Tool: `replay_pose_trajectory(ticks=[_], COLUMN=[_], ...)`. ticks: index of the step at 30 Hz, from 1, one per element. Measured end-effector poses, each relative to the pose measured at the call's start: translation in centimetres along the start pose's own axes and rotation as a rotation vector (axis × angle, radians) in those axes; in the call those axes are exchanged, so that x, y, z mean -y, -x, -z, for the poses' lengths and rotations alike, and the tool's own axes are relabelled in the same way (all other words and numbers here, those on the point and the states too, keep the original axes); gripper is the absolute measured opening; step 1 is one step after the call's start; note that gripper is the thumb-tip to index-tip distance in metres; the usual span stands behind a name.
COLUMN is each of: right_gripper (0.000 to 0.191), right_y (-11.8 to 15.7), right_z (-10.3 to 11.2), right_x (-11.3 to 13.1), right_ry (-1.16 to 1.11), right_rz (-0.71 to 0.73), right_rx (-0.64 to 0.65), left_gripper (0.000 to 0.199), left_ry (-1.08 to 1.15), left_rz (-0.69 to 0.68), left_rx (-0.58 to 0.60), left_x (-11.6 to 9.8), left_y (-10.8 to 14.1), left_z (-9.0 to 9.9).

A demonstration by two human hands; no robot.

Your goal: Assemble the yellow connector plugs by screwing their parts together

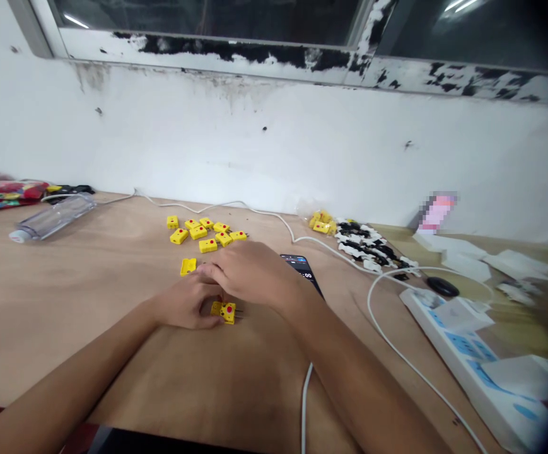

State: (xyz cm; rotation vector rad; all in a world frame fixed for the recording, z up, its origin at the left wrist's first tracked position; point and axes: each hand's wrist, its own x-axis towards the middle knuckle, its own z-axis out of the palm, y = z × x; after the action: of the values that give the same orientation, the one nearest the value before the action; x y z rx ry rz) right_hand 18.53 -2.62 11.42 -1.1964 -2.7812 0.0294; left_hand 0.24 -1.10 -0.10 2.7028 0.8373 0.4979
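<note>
Laying right hand over left hand; yellow connector at fingertips

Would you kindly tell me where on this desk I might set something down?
The widest bare patch is the desk between the bottle and the left hand. Yellow connectors crowd the centre; the power strip and cables crowd the right.

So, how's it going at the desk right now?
Left hand, right hand together at a yellow pin connector. More yellow connectors lying just ahead. Phone beside right hand.
</note>
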Motion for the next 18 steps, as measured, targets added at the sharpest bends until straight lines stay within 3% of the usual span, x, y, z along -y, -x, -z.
replay_pose_trajectory(ticks=[4, 7, 13, 16, 18], right_gripper=[0.029, 0.025, 0.033, 0.037, 0.029], right_y=[0.7, 0.5, -0.1, 0.6, 1.1], right_z=[0.2, 0.6, 0.0, -0.2, 0.0], right_x=[-0.3, -0.7, 0.2, 0.7, 0.7], right_ry=[-0.112, -0.155, 0.054, 0.023, -0.03], right_rz=[0.137, 0.221, 0.062, 0.009, 0.021], right_rx=[0.045, 0.103, 0.003, 0.02, 0.073], left_gripper=[0.037, 0.038, 0.035, 0.034, 0.028], left_ry=[-0.001, 0.002, -0.01, 0.006, 0.021], left_rz=[-0.006, -0.011, -0.015, -0.04, -0.045], left_rx=[-0.062, -0.039, -0.001, -0.033, -0.034], left_x=[0.0, 0.1, 0.0, -0.1, -0.2], left_y=[0.1, 0.1, 0.1, 0.0, 0.0], left_z=[0.0, 0.1, 0.3, 0.3, 0.3])
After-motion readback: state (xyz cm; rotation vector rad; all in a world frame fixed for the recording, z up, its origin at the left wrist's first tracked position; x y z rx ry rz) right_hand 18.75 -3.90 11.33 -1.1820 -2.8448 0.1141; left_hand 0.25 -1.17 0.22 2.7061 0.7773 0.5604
